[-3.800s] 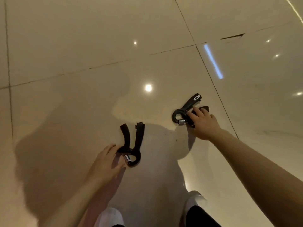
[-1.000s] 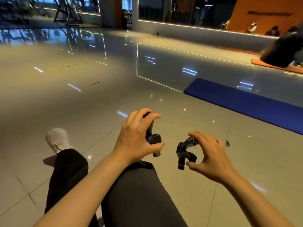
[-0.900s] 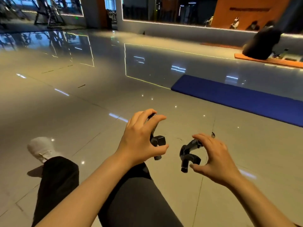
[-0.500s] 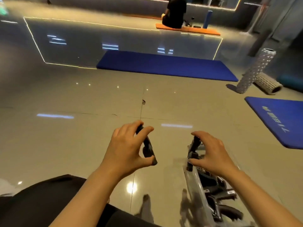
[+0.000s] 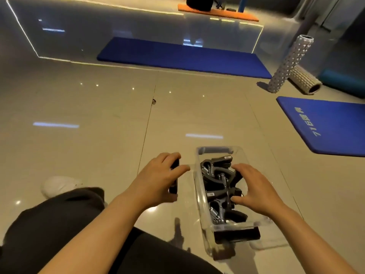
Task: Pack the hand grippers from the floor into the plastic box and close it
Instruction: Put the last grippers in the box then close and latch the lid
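The left hand gripped a black hand gripper just left of the clear plastic box on the floor, its fingers hiding most of the tool. The right hand hovered over the pile of grippers inside the box, fingers spread; whether it held one could not be told. The box's near end was blurred.

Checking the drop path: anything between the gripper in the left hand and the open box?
Nothing visible. The left hand holds a hand gripper just left of the plastic box, whose top is open. The right hand is over the box, above the packed grippers, and may crowd the drop.
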`<action>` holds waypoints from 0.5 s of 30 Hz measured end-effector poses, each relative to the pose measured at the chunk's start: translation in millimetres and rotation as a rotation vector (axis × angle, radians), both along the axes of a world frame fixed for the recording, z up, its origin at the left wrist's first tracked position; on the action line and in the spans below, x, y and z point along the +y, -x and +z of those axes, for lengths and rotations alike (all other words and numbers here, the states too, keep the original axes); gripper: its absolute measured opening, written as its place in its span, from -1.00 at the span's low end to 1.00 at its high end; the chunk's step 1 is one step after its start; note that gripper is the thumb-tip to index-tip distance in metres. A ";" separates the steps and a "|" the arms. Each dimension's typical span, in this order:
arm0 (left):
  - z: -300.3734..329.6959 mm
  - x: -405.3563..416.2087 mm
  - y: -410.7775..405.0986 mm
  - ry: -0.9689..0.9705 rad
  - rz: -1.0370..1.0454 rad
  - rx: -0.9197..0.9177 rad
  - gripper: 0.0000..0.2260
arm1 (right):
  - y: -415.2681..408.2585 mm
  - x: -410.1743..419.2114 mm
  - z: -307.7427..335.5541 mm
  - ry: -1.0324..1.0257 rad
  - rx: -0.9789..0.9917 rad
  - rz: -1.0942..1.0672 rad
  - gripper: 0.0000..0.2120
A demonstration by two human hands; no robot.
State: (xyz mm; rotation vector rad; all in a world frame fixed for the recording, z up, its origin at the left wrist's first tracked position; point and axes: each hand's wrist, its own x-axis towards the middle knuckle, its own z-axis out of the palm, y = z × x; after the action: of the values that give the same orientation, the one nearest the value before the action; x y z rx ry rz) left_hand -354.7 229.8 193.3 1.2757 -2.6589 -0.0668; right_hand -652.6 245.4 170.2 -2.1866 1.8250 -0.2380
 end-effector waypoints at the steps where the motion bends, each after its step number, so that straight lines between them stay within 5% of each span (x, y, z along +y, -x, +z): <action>1: 5.0 2.5 12.1 0.041 -0.015 -0.005 -0.26 | 3.6 2.1 -0.4 -0.010 0.006 0.010 -0.18; 5: 25.7 4.6 42.9 0.174 -0.047 -0.001 -0.14 | 11.2 6.3 -8.6 -0.047 -0.081 0.001 -0.15; 10: 31.1 0.1 42.6 0.112 0.037 0.133 -0.13 | 21.0 -1.9 -42.4 -0.222 -0.250 -0.111 -0.08; 15: 21.1 -11.9 61.3 0.129 -0.080 -0.032 -0.13 | 62.8 5.1 -85.7 -0.416 -0.216 -0.227 -0.10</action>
State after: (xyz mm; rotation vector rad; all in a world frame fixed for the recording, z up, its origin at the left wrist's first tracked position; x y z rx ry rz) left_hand -416.0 217.9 214.4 1.1407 -2.6916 0.1128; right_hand -715.4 250.5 84.5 -1.6137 1.8075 -0.1200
